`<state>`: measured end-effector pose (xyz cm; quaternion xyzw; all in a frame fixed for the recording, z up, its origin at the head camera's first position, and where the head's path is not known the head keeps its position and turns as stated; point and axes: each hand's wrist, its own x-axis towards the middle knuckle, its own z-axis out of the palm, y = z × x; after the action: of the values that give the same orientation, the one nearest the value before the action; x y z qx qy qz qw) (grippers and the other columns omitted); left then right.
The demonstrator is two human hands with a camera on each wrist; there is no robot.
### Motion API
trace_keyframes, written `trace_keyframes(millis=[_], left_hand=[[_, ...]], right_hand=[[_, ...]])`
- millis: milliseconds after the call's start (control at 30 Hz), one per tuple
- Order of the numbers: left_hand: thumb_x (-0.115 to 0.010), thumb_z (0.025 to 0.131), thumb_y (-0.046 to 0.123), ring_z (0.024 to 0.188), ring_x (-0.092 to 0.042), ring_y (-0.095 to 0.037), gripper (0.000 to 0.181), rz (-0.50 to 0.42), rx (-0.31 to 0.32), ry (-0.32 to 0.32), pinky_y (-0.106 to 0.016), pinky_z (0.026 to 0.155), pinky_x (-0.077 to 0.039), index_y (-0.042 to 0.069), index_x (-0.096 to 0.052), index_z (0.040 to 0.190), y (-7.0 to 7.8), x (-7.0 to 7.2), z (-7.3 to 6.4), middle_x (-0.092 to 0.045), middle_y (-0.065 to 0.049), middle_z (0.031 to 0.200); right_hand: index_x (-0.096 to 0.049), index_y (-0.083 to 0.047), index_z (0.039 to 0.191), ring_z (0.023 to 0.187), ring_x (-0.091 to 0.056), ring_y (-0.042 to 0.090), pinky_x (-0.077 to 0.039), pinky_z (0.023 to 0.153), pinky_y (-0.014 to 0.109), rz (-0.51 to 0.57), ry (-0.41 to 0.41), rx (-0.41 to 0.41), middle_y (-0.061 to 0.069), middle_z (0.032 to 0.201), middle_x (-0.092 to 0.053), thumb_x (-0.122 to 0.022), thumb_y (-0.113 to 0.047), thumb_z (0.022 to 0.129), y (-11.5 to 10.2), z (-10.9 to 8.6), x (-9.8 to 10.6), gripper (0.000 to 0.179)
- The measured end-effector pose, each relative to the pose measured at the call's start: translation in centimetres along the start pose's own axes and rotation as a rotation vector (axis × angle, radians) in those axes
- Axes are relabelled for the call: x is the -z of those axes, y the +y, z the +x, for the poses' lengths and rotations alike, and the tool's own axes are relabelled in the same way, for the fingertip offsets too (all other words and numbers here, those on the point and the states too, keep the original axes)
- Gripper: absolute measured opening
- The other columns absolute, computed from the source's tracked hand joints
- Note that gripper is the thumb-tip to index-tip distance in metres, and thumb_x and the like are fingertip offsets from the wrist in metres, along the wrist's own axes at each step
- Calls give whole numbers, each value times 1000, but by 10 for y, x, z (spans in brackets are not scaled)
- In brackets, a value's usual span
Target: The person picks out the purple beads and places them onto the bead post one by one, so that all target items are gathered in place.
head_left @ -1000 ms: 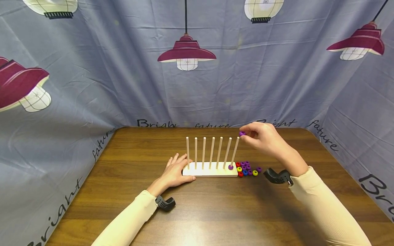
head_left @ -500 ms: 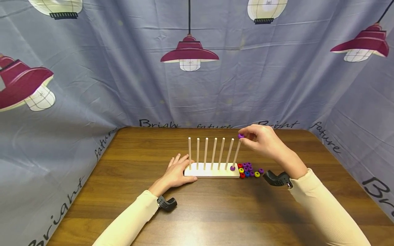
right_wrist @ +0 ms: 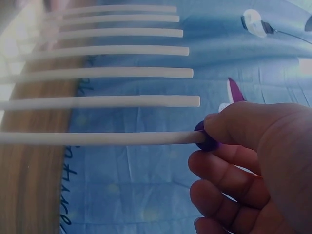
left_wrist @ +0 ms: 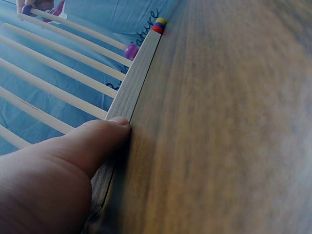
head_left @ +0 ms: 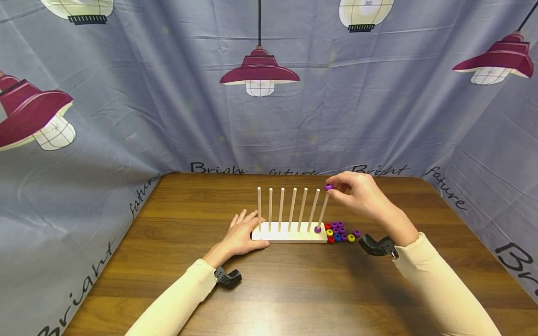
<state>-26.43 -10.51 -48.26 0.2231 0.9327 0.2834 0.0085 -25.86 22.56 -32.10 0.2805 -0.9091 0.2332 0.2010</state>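
Observation:
A pale wooden peg stand (head_left: 290, 237) with a row of several upright pegs stands on the table. My left hand (head_left: 240, 237) holds its left end, the thumb (left_wrist: 105, 139) along the front edge and the fingers at the back. At the rightmost peg's tip, my right hand (head_left: 357, 193) pinches a purple bead (head_left: 329, 187) between thumb and fingers. In the right wrist view the peg's tip (right_wrist: 192, 138) meets that bead. Another purple bead (head_left: 317, 230) sits at the foot of the same peg; the other pegs are bare.
Several loose beads, purple, red, yellow and blue, lie just right of the stand, among them a blue bead (head_left: 337, 238) and a yellow bead (head_left: 350, 238). The brown wooden table (head_left: 294, 289) ends at a hanging printed curtain (head_left: 269, 130) behind.
My right hand has brought the purple bead slightly down and left onto the tip of the rightmost peg. The left hand stays on the stand; the head view has shifted slightly.

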Motion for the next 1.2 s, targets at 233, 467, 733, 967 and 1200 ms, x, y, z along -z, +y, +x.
trace_keyframes(millis=[233,467,733,967,1200], left_hand=[[-78,82,46,154,-22,-51,67,5,-1,-1,-67,125,-12,17,-61,140,0,0,0,-40,-21,161],[-79,81,46,153,-22,-51,67,3,2,1,-67,125,-12,17,-61,139,1,1,0,-40,-21,161],[-80,80,45,152,-25,-52,67,28,-2,10,-67,124,-15,17,-62,138,2,1,1,-42,-20,160],[-79,81,45,153,-24,-52,67,24,-3,7,-67,125,-13,18,-61,139,2,1,1,-41,-21,160],[-79,80,46,153,-24,-52,67,15,-4,9,-67,124,-14,18,-61,138,1,0,0,-42,-21,160]], right_hand=[[-78,-11,98,70,-60,5,-51,65,27,24,3,-22,-3,77,-72,-78,-6,84,0,-2,-1,14],[-78,-11,94,66,-59,1,-48,60,20,39,16,-27,-4,75,-72,-79,-6,83,1,-4,-2,13],[-78,-10,94,67,-60,3,-52,62,28,25,11,-42,-3,77,-74,-78,-8,84,3,-5,-1,11],[-78,-10,96,67,-59,4,-51,62,24,39,12,-66,-2,77,-74,-76,-12,87,5,-7,0,9],[-79,-11,95,66,-58,1,-49,61,20,46,14,-70,-3,77,-74,-76,-11,86,7,-10,-1,9]])
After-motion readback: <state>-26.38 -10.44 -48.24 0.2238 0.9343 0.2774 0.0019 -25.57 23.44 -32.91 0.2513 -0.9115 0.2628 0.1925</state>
